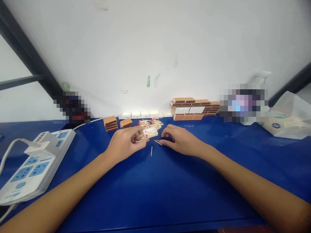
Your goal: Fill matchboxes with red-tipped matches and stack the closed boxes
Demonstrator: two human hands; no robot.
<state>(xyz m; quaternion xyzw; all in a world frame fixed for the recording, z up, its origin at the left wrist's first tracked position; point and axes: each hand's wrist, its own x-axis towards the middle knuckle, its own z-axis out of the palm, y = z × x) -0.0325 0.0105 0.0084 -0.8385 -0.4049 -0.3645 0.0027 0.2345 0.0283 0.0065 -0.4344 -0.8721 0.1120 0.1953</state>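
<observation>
My left hand [123, 139] is closed on a white matchbox tray [151, 132], thumb at the near side and fingers behind. Several red-headed matches lie inside the tray, which is tilted toward me. Behind it spreads a loose pile of matches [157, 123] on the blue table [155, 194]. My right hand [178, 139] is just right of the tray, its fingers curled with a gap between thumb and index finger. Beside that thumb's tip is a match [157, 142]; whether they touch is hard to tell. Another single match [151, 152] lies nearer to me.
Two small stacks of brown matchboxes [110, 124] stand left of the pile. White trays [141, 115] line the wall, and a larger matchbox stack [189, 110] rises at right. A white power strip [39, 168] lies left; a plastic bag [286, 119] sits far right.
</observation>
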